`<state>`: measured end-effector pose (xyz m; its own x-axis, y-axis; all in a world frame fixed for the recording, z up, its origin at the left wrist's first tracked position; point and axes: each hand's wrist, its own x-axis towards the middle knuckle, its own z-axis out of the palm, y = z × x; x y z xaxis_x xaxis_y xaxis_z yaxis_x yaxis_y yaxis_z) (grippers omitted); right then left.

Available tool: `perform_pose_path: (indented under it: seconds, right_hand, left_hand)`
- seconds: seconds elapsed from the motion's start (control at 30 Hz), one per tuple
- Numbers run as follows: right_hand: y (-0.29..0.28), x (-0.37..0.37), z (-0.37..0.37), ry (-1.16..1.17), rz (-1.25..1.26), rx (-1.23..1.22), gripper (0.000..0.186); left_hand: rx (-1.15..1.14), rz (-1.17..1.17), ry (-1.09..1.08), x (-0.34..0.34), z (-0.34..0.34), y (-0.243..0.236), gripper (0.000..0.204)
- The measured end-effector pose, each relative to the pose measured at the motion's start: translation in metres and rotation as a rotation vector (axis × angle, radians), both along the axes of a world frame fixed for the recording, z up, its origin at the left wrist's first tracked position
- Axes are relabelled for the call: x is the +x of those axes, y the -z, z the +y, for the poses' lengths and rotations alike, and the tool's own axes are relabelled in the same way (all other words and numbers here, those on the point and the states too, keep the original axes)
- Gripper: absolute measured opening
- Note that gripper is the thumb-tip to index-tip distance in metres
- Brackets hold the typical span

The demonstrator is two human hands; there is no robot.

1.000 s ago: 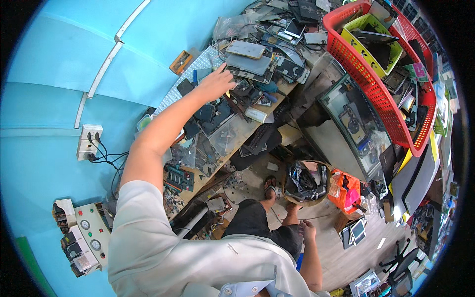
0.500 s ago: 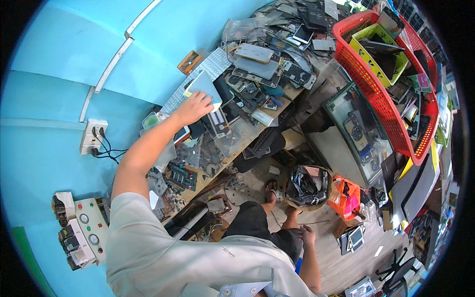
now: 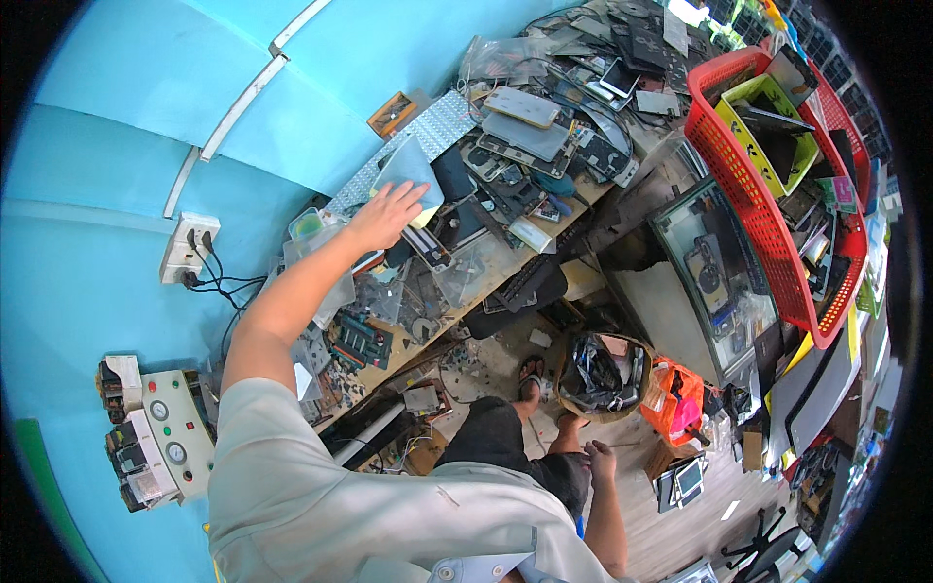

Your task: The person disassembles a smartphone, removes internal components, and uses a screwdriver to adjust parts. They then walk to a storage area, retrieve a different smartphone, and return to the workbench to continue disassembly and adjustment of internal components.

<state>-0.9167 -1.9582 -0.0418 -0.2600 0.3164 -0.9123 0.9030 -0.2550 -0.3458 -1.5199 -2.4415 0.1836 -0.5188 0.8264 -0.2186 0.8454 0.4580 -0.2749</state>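
My left hand (image 3: 392, 216) reaches over the cluttered bench, its fingers stretched out and lying on a pale blue block with a yellowish edge (image 3: 412, 167), which looks like a thick pad or box. Part of the block is hidden under the fingers. Beneath it rests a silvery textured sheet (image 3: 439, 119), against the wall side. Phone parts and dark panels lie close beside the hand. By my right thigh hangs my right hand (image 3: 601, 461), fingers curled in and nothing visible in them.
Old phones and tablets (image 3: 526, 134) are heaped along the bench. A red basket (image 3: 743, 194) stands at the right, above a glass case (image 3: 714, 262). On the floor are a lined bin (image 3: 604, 374) and an orange bag (image 3: 673, 400). A wall socket (image 3: 189, 249) has cables plugged in.
My left hand's fingers have gone from bent over the block's edge to spread on top of it. The whole view has shifted a little. My right hand stays by my thigh.
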Motion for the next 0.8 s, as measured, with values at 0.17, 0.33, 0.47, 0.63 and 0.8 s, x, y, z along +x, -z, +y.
perform_pose_path:
  seconds: [0.17, 0.33, 0.47, 0.63, 0.8]
  right_hand:
    - [0.007, 0.010, 0.004, 0.020, 0.000, -0.024, 0.053]
    - [0.034, 0.035, 0.006, 0.036, 0.016, -0.047, 0.052]
    - [0.030, 0.038, -0.001, 0.034, -0.002, -0.025, 0.048]
    - [0.008, 0.030, -0.001, 0.052, -0.011, -0.022, 0.052]
    - [-0.021, 0.017, 0.006, 0.100, 0.003, 0.029, 0.052]
  left_hand:
    - [0.021, -0.110, -0.062, -0.010, 0.021, -0.010, 0.064]
    - [0.179, -0.132, -0.122, -0.032, 0.032, 0.007, 0.055]
    - [0.244, -0.175, -0.340, -0.055, 0.063, 0.016, 0.037]
    - [0.558, -0.320, -0.927, -0.098, 0.108, 0.062, 0.029]
    - [0.554, -0.164, -0.905, -0.133, 0.107, 0.103, 0.050]
